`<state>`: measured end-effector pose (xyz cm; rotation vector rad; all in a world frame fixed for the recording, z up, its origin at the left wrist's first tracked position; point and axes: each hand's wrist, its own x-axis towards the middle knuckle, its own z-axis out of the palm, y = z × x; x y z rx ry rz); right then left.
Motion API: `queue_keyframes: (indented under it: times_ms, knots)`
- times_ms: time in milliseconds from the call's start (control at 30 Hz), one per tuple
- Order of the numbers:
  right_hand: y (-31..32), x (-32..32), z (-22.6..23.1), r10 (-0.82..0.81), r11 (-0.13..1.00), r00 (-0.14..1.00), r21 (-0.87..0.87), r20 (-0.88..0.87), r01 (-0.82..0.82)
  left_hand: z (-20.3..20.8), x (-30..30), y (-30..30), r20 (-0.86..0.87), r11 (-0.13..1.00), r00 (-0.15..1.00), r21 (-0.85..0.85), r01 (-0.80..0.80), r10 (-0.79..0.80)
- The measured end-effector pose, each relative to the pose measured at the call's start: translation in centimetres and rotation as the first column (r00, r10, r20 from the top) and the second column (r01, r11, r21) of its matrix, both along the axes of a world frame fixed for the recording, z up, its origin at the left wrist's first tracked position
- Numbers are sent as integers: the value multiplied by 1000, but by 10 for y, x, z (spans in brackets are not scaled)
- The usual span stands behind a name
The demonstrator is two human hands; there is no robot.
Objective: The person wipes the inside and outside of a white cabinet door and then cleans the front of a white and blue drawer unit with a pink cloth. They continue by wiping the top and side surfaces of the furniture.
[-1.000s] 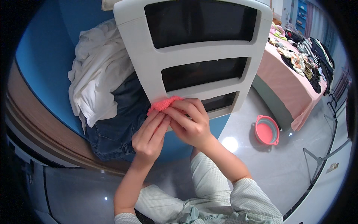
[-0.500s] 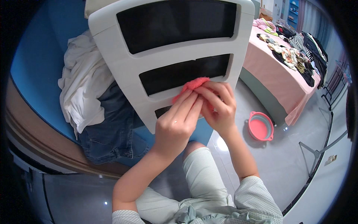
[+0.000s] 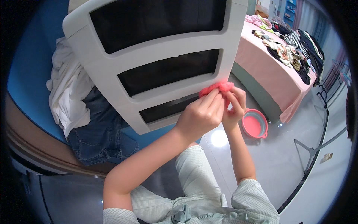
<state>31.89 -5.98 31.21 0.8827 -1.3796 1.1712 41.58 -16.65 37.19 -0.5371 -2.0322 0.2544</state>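
A bright pink cloth (image 3: 224,87) is bunched between my two hands, against the lower right edge of a white cabinet (image 3: 112,67) with dark panels. My left hand (image 3: 203,114) is closed, its fingertips pressed on the cloth from the left. Around the cloth's right side curl the fingers of my right hand (image 3: 235,106), also closed. The dark lowest panel (image 3: 164,108) of the cabinet lies just left of my hands; part of its right end is hidden behind them.
White clothing (image 3: 69,86) and blue jeans (image 3: 99,130) are heaped at the left by a blue wall. A pink and grey basin (image 3: 255,125) stands on the tiled floor. Several garments lie on a pink-covered bed (image 3: 257,63). A metal stand's legs (image 3: 311,151) reach out at right.
Both hands have moved right with the pink cloth, from below the middle panel to the cabinet's right edge. More of the lowest panel shows. The whole view has shifted slightly.
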Motion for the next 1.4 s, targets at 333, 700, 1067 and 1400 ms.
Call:
queue_keyframes:
  times_ms: [333,700,1067,1400]
  knots:
    - [-29,32,-12,-57,995,998,87,-15,58,-13,20,-36,15,992,998,-110,-61,63]
    - [-84,61,-10,204,975,977,73,62,-209,-27,65,-70,18,972,973,-51,-229,230]
    - [-75,78,-2,426,875,858,110,287,-471,-11,90,-59,127,925,918,-97,-366,376]
    - [-30,60,-14,-102,955,970,294,220,34,-46,39,-38,177,976,965,62,-210,196]
